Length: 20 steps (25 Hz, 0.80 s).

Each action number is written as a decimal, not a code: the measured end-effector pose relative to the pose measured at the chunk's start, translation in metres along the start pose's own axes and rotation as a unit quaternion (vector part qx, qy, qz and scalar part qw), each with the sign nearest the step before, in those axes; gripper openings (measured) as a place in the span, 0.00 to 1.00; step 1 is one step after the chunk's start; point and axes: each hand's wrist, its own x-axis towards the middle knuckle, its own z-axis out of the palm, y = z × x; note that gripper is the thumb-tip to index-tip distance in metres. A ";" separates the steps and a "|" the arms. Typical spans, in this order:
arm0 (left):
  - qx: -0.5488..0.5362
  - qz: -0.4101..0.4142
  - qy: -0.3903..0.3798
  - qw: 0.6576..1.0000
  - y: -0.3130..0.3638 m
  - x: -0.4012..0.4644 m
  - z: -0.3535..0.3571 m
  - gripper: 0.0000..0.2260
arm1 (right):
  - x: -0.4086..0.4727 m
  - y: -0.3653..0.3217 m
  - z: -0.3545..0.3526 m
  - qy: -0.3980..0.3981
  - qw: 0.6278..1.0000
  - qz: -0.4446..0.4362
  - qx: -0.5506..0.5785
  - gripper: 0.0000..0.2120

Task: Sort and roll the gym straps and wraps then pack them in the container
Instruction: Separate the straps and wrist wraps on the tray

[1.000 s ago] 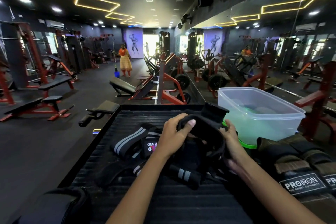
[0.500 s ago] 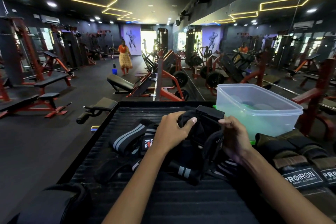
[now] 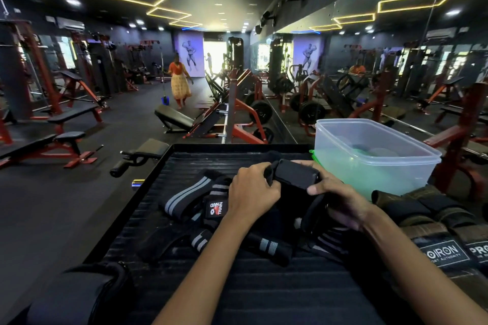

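Tightened since a moment ago: black strap (image 3: 293,175) now folded into a compact bundle, no loose flap standing up. Held above the ribbed black tray (image 3: 264,293), just near-left of the clear container (image 3: 375,163). Gripped by left hand (image 3: 252,191) and right hand (image 3: 340,199), fingers curled round it. Rolling nearly done; striped wraps (image 3: 184,192) left loose.

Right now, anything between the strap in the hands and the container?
Nothing visible. Both hands hold the black strap just left of the container, whose top is open; the gap between them looks clear.
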 end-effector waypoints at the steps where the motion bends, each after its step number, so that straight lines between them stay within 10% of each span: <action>1: -0.011 -0.010 0.003 1.000 -0.001 0.001 0.001 0.11 | -0.001 -0.001 0.002 -0.005 1.000 -0.005 -0.002 0.44; 7: -0.102 -0.056 0.044 0.992 -0.012 0.010 0.000 0.09 | 0.003 0.009 0.008 0.068 0.955 -0.120 -0.261 0.34; 20: 0.012 0.055 -0.096 0.994 -0.032 0.015 -0.043 0.15 | 0.012 0.024 -0.033 0.300 0.919 -0.100 -0.235 0.19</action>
